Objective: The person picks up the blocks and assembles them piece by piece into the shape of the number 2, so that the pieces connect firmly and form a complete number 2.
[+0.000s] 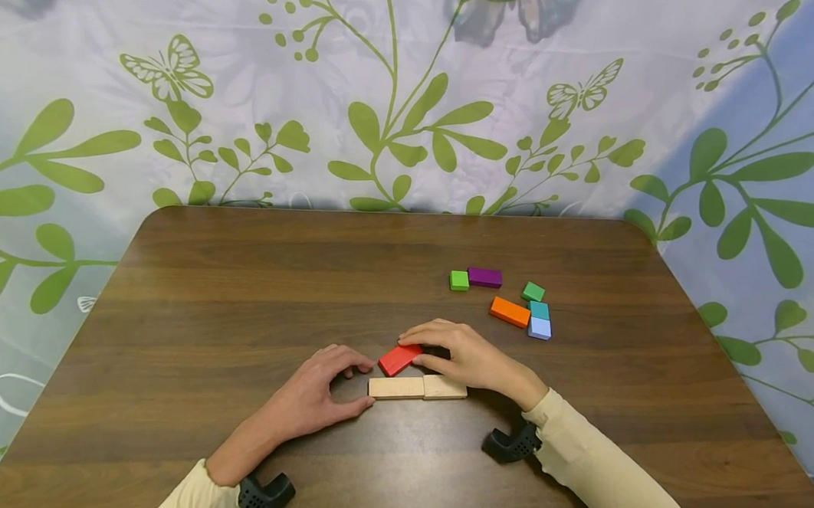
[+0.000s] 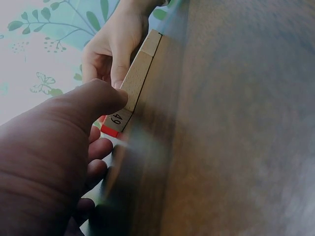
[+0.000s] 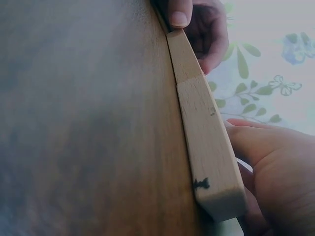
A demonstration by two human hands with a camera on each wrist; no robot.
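Note:
My right hand (image 1: 471,358) pinches a red block (image 1: 395,360) between thumb and fingers. It lies at a slant just behind two plain wooden blocks, a longer one (image 1: 396,389) and a shorter one (image 1: 445,387), set end to end in a row. At the row's left end is my left hand (image 1: 311,397), thumb tip right at the longer block and the other fingers loosely bent near the red block's left side. In the left wrist view the plain block's end (image 2: 118,118) bears the number 49. The right wrist view hides the red block behind the row.
Farther back on the brown table (image 1: 277,276) lie a light green block (image 1: 459,280), a purple block (image 1: 485,277), an orange block (image 1: 510,312), a green block (image 1: 533,291), a teal block (image 1: 539,310) and a pale blue block (image 1: 539,328). A patterned cloth (image 1: 232,79) hangs behind.

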